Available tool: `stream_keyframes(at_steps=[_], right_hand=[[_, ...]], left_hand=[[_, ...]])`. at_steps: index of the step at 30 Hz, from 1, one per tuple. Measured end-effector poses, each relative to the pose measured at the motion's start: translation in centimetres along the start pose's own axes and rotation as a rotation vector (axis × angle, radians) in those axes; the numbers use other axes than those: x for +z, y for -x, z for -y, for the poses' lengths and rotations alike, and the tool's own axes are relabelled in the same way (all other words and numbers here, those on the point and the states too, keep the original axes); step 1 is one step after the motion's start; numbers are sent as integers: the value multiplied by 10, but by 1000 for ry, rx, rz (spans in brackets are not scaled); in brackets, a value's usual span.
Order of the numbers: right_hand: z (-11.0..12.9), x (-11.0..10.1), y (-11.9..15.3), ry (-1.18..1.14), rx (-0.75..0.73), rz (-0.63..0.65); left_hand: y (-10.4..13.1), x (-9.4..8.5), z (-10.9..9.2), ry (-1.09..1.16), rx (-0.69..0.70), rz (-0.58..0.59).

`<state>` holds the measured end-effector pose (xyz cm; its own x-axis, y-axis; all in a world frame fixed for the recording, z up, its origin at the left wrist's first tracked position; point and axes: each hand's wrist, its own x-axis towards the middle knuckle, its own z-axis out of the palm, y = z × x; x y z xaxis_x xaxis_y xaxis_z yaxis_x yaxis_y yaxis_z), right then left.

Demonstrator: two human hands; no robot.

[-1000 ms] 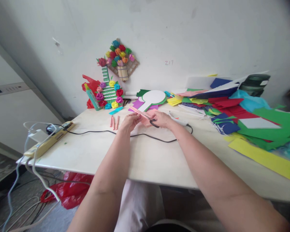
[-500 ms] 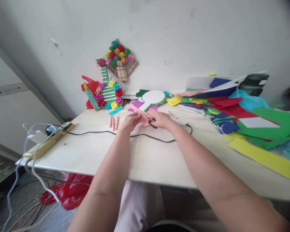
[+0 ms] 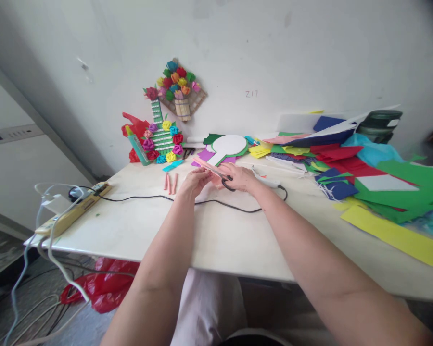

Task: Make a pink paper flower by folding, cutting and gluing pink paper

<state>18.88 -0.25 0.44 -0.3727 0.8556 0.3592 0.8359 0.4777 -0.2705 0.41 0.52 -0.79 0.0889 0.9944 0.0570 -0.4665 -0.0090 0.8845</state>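
Note:
Over the middle of the table my left hand (image 3: pixel 197 181) pinches a piece of pink paper (image 3: pixel 201 162). My right hand (image 3: pixel 241 178) grips black-handled scissors (image 3: pixel 227 182), whose blades point left along the paper towards my left fingers. Part of the pink sheet also shows beneath the scissors, between the hands. Whether the blades are fully closed I cannot tell. To the left of my left hand lie several small rolled pink paper pieces (image 3: pixel 171 183). Behind the hands, a white round paddle-shaped cutout (image 3: pixel 229 144) rests on green and purple paper.
A black cord (image 3: pixel 144 196) crosses the table from a power strip (image 3: pixel 75 209) to a white tool (image 3: pixel 270 183) at the right. A glue bottle (image 3: pixel 137 148) stands by a paper-flower guitar shape (image 3: pixel 162 139). Coloured paper sheets (image 3: pixel 393 185) pile up on the right.
Almost nothing differs. Both hands stay in the same place, with the scissors still on the pink paper; the view has shifted very slightly.

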Motion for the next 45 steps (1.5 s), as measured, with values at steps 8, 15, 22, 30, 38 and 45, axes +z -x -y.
stream_keyframes(at_steps=[8,15,22,30,38,45], right_hand=[[1,-3,0,-4,22,18],[2,-4,1,11,16,29],[5,-5,1,41,33,27],[3,-2,1,45,4,-3],[5,-5,2,36,21,19],[5,-6,2,31,18,13]], left_hand=[[0,1,0,-5,0,5],[1,1,-1,-4,-12,21],[-1,0,1,-22,-14,93],[0,1,3,-8,-12,123],[-2,-1,4,-23,8,144],[-1,0,4,-3,8,133]])
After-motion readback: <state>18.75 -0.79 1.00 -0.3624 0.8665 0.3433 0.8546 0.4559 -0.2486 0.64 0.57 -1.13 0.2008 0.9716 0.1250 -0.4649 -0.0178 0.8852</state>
